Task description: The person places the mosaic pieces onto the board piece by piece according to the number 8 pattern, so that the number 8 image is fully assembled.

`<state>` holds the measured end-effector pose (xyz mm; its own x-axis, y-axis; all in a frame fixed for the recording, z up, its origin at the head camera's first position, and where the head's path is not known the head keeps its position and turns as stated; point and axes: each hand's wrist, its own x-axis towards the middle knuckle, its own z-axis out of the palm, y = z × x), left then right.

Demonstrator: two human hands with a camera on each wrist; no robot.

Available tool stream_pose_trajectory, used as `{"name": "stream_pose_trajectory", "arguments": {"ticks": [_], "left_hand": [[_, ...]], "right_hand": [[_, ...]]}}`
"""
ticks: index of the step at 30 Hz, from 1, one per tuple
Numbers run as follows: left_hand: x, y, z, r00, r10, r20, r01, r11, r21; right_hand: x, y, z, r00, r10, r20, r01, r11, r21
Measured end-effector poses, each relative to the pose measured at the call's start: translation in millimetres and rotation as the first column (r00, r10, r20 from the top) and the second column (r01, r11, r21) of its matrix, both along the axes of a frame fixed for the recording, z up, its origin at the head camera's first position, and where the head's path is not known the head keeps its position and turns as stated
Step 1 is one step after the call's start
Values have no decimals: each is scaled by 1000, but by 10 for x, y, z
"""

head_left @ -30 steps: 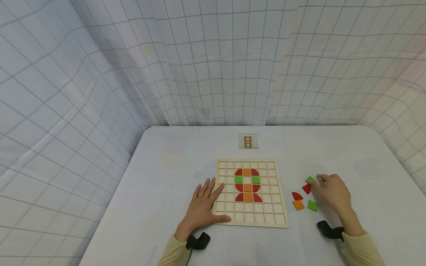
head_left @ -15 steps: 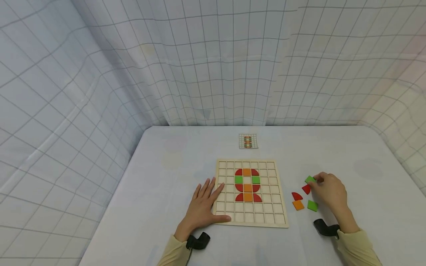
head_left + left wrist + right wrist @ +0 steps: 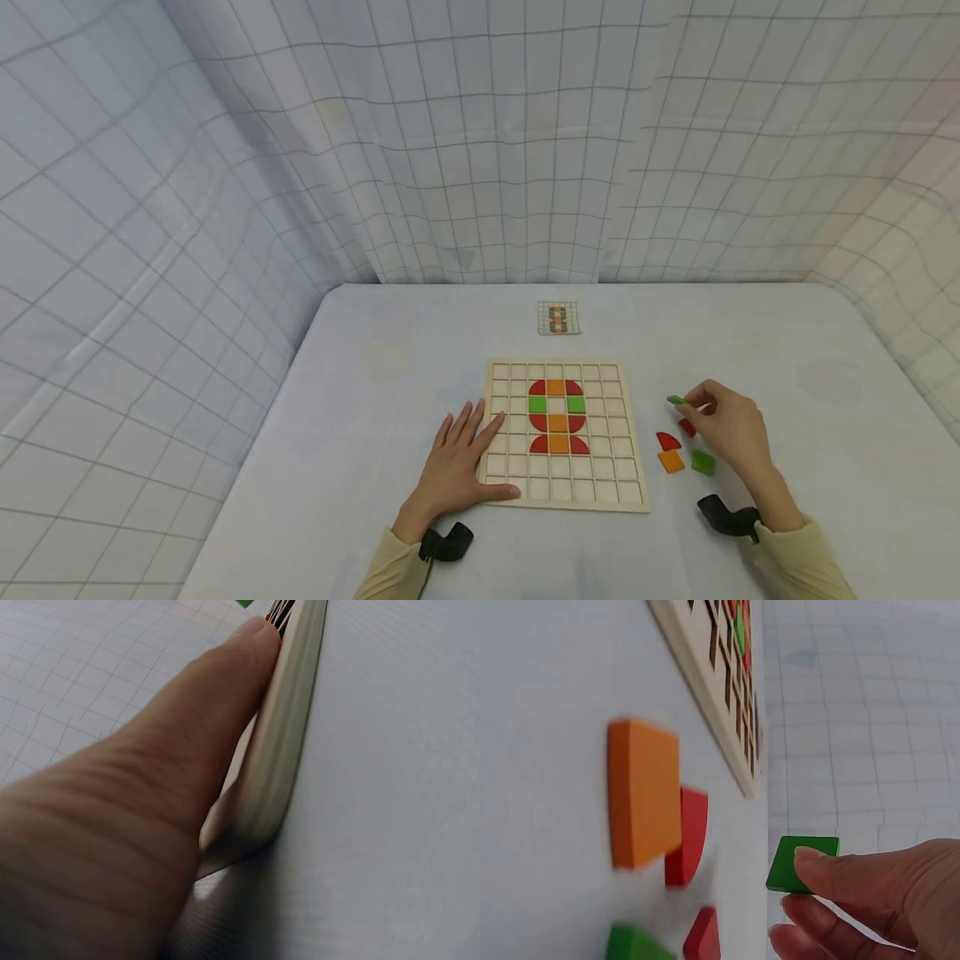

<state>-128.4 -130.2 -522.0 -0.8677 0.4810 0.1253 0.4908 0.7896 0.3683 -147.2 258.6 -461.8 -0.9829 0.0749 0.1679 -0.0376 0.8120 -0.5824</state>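
My right hand (image 3: 729, 423) pinches a green square tile (image 3: 801, 861) between thumb and fingers, off the table and to the right of the board. My left hand (image 3: 453, 468) lies with spread fingers on the left side of the wooden grid board (image 3: 636, 487), its thumb (image 3: 217, 697) along the near edge. Set in the board's cells are red quarter-round tiles (image 3: 537, 387), orange squares (image 3: 558, 423) and green squares (image 3: 537, 405), forming a figure-eight-like pattern. Below my right hand lie two red quarter-round tiles, one (image 3: 667, 442) nearer the board, an orange square (image 3: 643, 795) and another green square (image 3: 702, 462).
Behind the board, a small card (image 3: 558, 318) shows a grid with a coloured pattern. A white cloth covers the table (image 3: 390, 350). Checked curtains (image 3: 495, 167) hang at the back and sides.
The right hand has taken hold of the far green tile, lifted it and moved left with it. The left hand and the board stay where they were.
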Motion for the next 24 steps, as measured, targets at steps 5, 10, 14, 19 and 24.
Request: {"name": "stream_pose_trajectory", "arguments": {"ticks": [5,10,14,19,24], "left_hand": [[-7,0,-7,1000,7,20,-7,1000,-6],[-8,6,15,1000,12,16,-12,1000,-11],[2,9,24,1000,13,5,-13,1000,-12],[5,11,16,1000,13,6,-13,1000,-5],[6,10,1,1000,6,-11,-6,1000,7]], "right_hand": [[15,-312,29,985,168,-34,-170,982,-81],[43,-692,-13,934,355,-29,-355,921,-161],[76,-978,-97,870,493,10,-479,850,-217],[84,-1245,-199,818,574,40,-548,799,-249],[98,-1406,-240,828,555,78,-529,820,-217]]}}
